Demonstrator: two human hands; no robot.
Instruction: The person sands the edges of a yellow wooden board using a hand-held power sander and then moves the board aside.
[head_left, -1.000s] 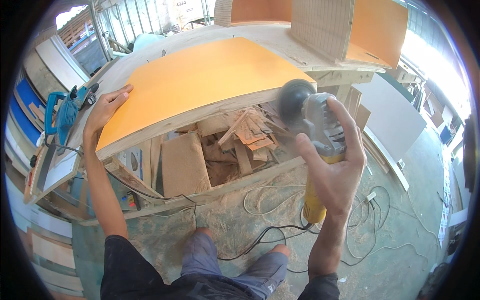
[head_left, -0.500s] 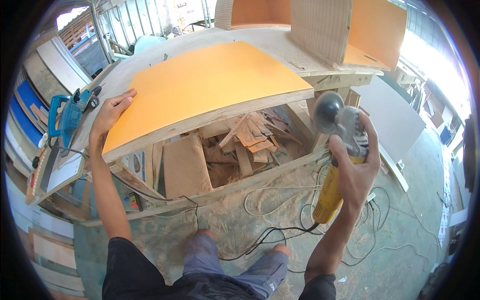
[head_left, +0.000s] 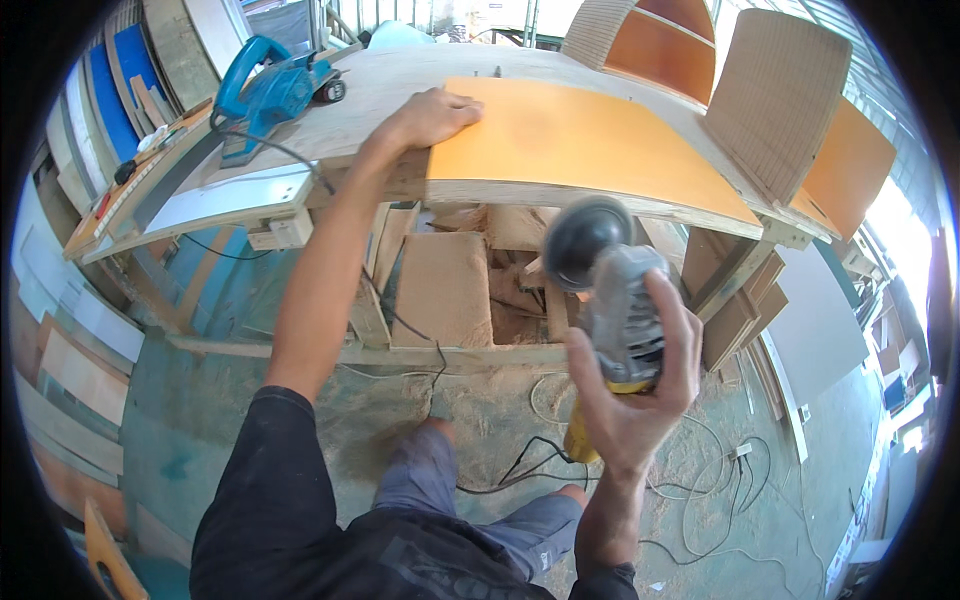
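Left hand (head_left: 432,117) on orange panel (head_left: 580,135); right hand (head_left: 648,400) gripping grinder (head_left: 622,305).

At 1 o'clock, an orange panel (head_left: 590,135) lies flat, smooth-faced, its pale wooden edge (head_left: 500,192) turned toward 6 o'clock. At 3 o'clock, a grey-and-yellow angle grinder (head_left: 625,315) is tilted, its dark round disc (head_left: 575,245) overlapping that edge in view; contact is unclear.

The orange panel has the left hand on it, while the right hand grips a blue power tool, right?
Not quite: the head view shows the right hand gripping a yellow and grey power tool; the blue one sits on the workbench. The left hand is on the orange panel.
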